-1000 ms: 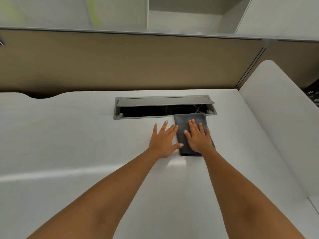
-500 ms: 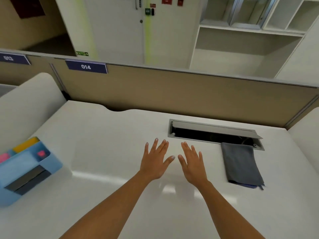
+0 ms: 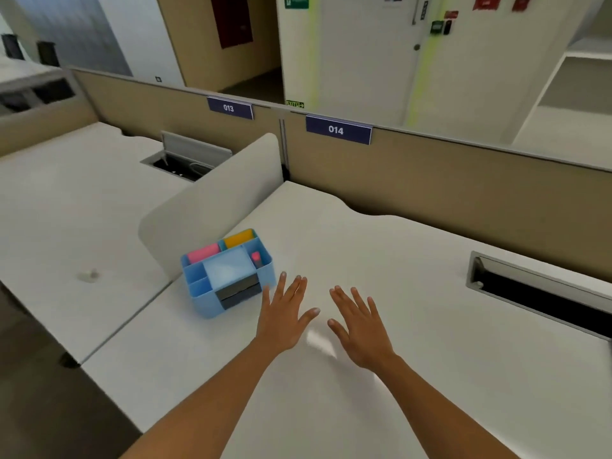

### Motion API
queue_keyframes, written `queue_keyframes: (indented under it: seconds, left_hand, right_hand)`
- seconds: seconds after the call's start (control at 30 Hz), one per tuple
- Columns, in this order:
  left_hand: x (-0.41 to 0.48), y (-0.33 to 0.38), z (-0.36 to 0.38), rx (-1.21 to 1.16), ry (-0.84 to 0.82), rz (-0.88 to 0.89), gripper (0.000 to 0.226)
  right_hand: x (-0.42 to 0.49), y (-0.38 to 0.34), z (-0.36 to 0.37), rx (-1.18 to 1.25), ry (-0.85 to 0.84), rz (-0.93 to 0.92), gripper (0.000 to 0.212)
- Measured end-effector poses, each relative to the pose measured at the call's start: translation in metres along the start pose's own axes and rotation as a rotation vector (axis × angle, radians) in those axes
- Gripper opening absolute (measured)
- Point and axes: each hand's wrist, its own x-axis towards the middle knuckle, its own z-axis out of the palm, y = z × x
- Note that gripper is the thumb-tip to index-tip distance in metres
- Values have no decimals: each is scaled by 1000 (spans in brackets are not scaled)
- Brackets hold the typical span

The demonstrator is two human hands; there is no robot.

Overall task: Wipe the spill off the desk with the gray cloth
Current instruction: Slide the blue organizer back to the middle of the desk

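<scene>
Both of my hands hover flat over the white desk (image 3: 414, 392), fingers spread and holding nothing. My left hand (image 3: 286, 314) is just right of a blue organiser. My right hand (image 3: 359, 329) is beside it, a small gap between the thumbs. The gray cloth is out of view. No spill shows on the desk; only a bright glare patch lies between my hands.
A blue desk organiser (image 3: 228, 271) with pink, yellow and dark items stands at the desk's left edge against a white divider (image 3: 212, 210). An open cable tray slot (image 3: 539, 293) lies at the right. A tan partition (image 3: 463, 173) labelled 014 runs behind. Another desk (image 3: 73, 210) sits left.
The view has swung left: the cloth went out of frame on the right and the organiser came toward the middle. My right hand left the cloth a second ago; both hands stay spread.
</scene>
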Motion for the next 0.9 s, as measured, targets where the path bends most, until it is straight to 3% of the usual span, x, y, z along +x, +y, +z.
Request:
queue_keyframes:
  seconds: [0.33,0.5,0.67,0.83,0.9]
  left_hand:
    - [-23,-121,-23,114,25,-247,86]
    - [-25,-142,-22,142,7,-296,73]
    - [-22,-149,-13,-44,84,-346,64]
    - [-17,-160,-10,-165,114,-332,57]
    - [-16,-159,-7,-333,173,-316,51]
  right_hand:
    - [84,-92,14,-111,-76,-149,67]
    - [110,-118,15,-163,-123,-163,69]
    - [118,-123,20,-167,-127,-141,68]
    - [125,-129,14,-125,-46,-130,55]
    - [130,-133,11,-81,-12,-137,52]
